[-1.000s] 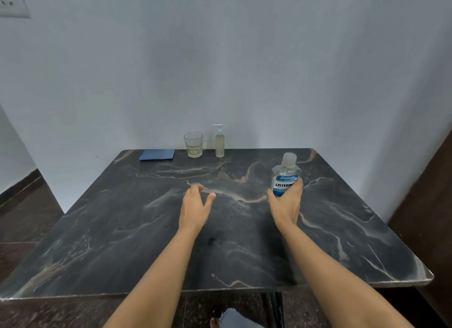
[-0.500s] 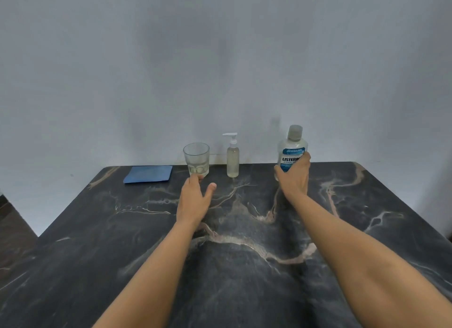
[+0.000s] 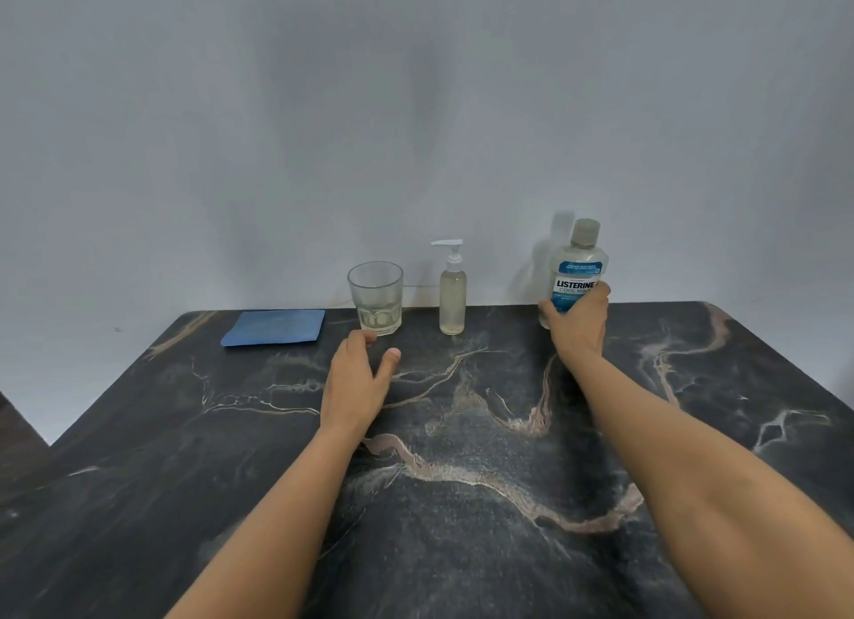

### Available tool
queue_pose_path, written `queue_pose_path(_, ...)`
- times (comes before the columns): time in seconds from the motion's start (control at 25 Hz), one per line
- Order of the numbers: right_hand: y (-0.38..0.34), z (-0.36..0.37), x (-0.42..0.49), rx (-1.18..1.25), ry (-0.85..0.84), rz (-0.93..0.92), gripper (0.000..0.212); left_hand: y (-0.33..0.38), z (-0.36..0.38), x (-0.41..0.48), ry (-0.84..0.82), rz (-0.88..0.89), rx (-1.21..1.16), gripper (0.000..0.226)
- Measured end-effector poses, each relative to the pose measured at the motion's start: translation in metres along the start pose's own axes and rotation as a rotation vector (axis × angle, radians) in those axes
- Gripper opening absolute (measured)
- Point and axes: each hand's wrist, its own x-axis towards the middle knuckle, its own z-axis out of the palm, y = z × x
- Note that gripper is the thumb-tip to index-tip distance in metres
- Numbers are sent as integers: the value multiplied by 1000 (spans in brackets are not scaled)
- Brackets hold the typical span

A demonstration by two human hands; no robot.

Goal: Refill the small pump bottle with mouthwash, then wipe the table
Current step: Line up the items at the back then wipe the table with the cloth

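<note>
Dark marbled worktop (image 3: 462, 503) under both arms. Right hand (image 3: 577, 325), fingers wrapped around mouthwash bottle (image 3: 578, 272), right of centre by the wall. Left hand (image 3: 356, 383), fingers spread loose, just below glass (image 3: 375, 297). Centre: small pump bottle (image 3: 452, 295). Left of the glass: blue cloth (image 3: 275, 327).

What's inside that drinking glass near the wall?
The glass holds a shallow layer of pale, yellowish liquid at its bottom; the rest looks empty. What the liquid is cannot be told.
</note>
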Motion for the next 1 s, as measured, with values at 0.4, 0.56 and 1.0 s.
queue_pose_path(0.4, -68, 21, -109, -265, -143, -848, 29, -53, -101, -49, 9, -3, 224, 42)
queue_pose_path(0.56, -115, 90, -147, -361, -669, -1125, 24, -63, -105, -60, 0, -10, 220, 38)
queue_pose_path(1.0, -140, 217, -168, -571, -720, -858, 23, -73, -95, -55, 62, 48, 202, 36)
